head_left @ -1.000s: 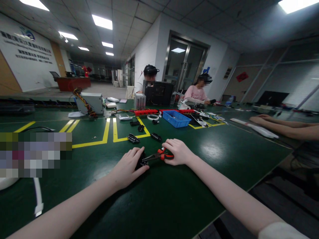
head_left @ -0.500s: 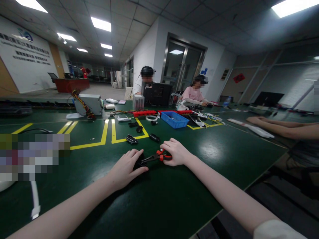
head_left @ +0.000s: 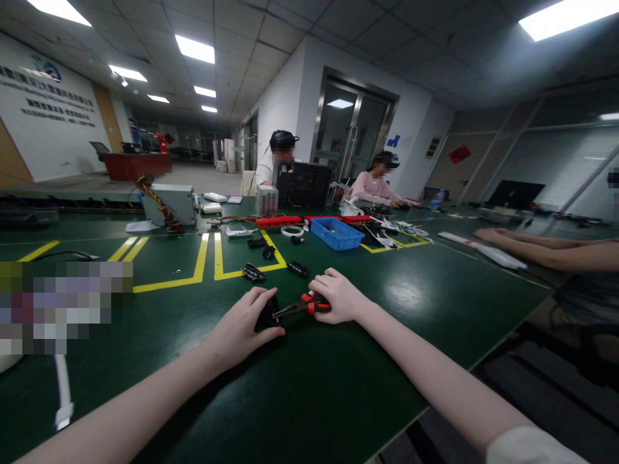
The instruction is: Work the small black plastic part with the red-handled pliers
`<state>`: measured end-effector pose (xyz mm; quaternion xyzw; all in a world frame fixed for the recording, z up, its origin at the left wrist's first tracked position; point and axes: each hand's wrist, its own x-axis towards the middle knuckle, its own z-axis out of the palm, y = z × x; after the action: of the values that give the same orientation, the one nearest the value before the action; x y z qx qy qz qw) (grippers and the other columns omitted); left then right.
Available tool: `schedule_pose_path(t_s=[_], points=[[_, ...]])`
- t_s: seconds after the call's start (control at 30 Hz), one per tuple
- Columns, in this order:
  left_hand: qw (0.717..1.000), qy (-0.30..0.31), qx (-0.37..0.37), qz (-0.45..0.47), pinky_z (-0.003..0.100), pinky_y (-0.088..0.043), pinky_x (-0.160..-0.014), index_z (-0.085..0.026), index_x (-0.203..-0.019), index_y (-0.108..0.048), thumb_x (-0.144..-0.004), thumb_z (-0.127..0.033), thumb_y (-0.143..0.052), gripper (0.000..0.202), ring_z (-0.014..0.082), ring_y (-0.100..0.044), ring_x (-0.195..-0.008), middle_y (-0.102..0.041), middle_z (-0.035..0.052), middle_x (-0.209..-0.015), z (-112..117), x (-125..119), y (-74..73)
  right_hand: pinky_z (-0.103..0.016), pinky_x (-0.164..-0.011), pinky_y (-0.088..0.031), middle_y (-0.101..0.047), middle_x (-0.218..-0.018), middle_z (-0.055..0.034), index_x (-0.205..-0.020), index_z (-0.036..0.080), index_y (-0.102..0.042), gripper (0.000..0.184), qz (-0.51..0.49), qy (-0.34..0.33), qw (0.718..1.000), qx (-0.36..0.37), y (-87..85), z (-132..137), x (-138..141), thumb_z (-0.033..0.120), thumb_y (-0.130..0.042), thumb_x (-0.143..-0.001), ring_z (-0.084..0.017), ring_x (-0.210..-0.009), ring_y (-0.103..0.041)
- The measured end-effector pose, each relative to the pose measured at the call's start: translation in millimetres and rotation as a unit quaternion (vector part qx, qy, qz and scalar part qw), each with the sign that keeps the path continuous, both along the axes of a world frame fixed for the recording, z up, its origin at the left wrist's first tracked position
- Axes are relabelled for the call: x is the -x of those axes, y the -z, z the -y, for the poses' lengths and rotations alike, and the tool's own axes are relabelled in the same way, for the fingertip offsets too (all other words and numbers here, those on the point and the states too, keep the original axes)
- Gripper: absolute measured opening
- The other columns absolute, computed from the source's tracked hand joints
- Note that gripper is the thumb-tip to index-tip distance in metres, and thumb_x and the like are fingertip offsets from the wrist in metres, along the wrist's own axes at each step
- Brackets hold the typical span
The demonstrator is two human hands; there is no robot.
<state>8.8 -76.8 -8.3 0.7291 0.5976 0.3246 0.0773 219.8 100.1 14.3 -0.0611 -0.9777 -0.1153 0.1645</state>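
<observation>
My left hand (head_left: pixel 249 322) grips a small black part (head_left: pixel 267 316) on the green table, thumb on the near side and fingers over the far side. The kind of part cannot be made out, since the hand covers much of it. My right hand (head_left: pixel 333 298) is closed around the red and black handles of needle-nose pliers (head_left: pixel 294 308). Their long jaws point left and their tips meet the black part. Just beyond my hands lie two black plastic pieces, one ribbed piece (head_left: pixel 254 271) at the left and another (head_left: pixel 297 268) at the right.
A blue plastic tray (head_left: pixel 337 233) stands beyond my right hand. Farther back are a metal power supply (head_left: pixel 169 205) with wires, red strips (head_left: pixel 279 222) and a black computer case (head_left: pixel 304 185). Two people sit across the table; another person's arms (head_left: pixel 536 243) rest at the right.
The whole view has shifted slightly. Both hands keep their hold, and the pliers stay with their tips at the black part.
</observation>
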Motion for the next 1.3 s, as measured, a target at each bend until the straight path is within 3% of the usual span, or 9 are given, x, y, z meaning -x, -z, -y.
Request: schedule_pose_path(t_s=[0.3, 0.83, 1.3], points=[[0.999, 0.004, 0.035, -0.018, 0.041, -0.045, -0.092, -0.021, -0.135, -0.043, -0.088, -0.052, -0.051, 0.057, 0.0278, -0.053, -0.108, -0.054, 0.0105, -0.119, 3, -3, -8.7, -0.034, -0.080, -0.031, -0.056, -0.080, -0.0040, -0.089, 0.017, -0.051, 0.031, 0.003, -0.002, 1.000, 0.017, -1.1, 1, 0, 0.042, -0.057, -0.071, -0.017, -0.070, -0.050], [0.999, 0.006, -0.021, 0.033, 0.045, -0.043, -0.099, -0.025, -0.133, -0.042, -0.079, -0.040, -0.065, 0.061, 0.0286, -0.050, -0.116, -0.047, 0.0089, -0.127, -2, 1, 1.7, -0.034, -0.079, -0.032, -0.056, -0.080, -0.0042, -0.088, 0.017, -0.051, 0.031, 0.009, 0.007, 1.000, 0.007, -1.1, 1, 0, 0.043, -0.057, -0.071, -0.017, -0.070, -0.050], [1.000, 0.004, 0.015, 0.015, 0.045, -0.044, -0.096, -0.024, -0.134, -0.044, -0.085, -0.047, -0.057, 0.056, 0.0285, -0.051, -0.113, -0.052, 0.0094, -0.123, 2, 0, -5.1, -0.033, -0.076, -0.032, -0.057, -0.080, -0.0044, -0.088, 0.017, -0.051, 0.032, 0.007, 0.012, 1.000, 0.008, -0.9, 1, 0, 0.044, -0.057, -0.070, -0.017, -0.069, -0.050]])
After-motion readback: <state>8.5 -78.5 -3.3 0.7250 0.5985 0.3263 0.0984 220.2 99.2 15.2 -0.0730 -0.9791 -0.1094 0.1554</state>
